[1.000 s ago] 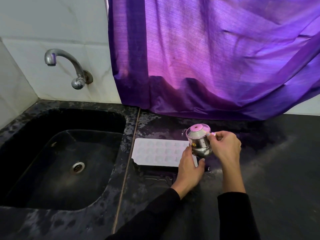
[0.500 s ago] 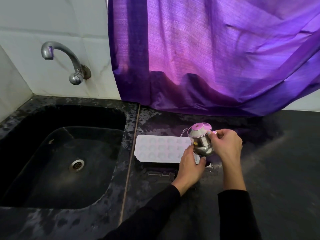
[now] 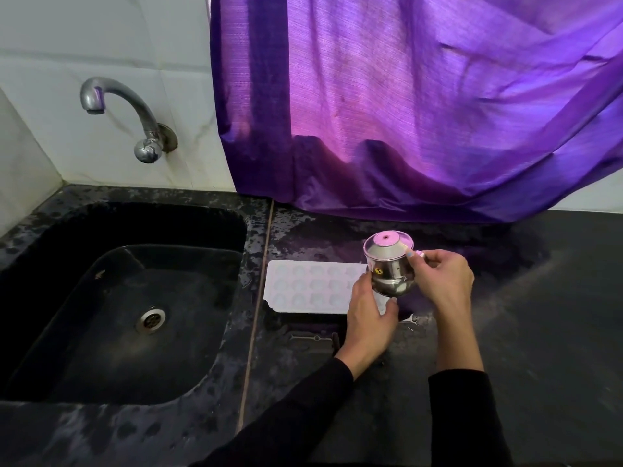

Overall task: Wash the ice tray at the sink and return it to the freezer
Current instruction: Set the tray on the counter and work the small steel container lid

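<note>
Ice tray (image 3: 310, 288) lies flat on my dark desk (image 3: 539, 332), just right of the sink (image 3: 135, 298). My left hand (image 3: 369, 318) presses its right end; my right hand (image 3: 441, 281) grips a small steel pot (image 3: 387, 267) above it.

A purple curtain (image 3: 421, 106) fills the upper right of the frame, light glowing pink through its middle. In the upper left is a white tiled wall (image 3: 101, 38) with a curved metal tap (image 3: 128, 116) fixed to it. Below runs a dark, mottled stone table (image 3: 539, 332) — wet in patches — with a black sink (image 3: 111, 332) sunk into its left side.
</note>
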A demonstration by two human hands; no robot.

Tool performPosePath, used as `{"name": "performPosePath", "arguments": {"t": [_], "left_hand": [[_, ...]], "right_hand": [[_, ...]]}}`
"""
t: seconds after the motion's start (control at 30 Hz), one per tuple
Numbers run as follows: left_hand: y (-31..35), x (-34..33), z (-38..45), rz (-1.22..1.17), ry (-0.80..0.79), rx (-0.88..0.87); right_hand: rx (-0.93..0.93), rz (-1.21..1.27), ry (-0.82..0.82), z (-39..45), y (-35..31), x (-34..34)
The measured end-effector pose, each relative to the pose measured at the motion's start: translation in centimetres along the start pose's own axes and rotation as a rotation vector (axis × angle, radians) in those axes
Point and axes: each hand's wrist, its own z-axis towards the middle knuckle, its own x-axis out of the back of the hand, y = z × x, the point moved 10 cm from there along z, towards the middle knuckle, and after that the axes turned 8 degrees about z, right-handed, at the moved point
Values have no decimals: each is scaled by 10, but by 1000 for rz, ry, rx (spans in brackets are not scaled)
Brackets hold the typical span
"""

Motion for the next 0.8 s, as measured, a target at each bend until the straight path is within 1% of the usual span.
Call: {"name": "performPosePath", "arguments": {"t": [0.2, 0.5, 0.8], "left_hand": [[-8, 7, 1, 16, 13, 31], [-14, 11, 0, -3, -19, 71], [-16, 12, 1, 2, -47, 86]], "right_hand": [[41, -16, -22, -5, -13, -12], [102, -58, -27, -13, -25, -21], [92, -80, -21, -14, -25, -24]]}}
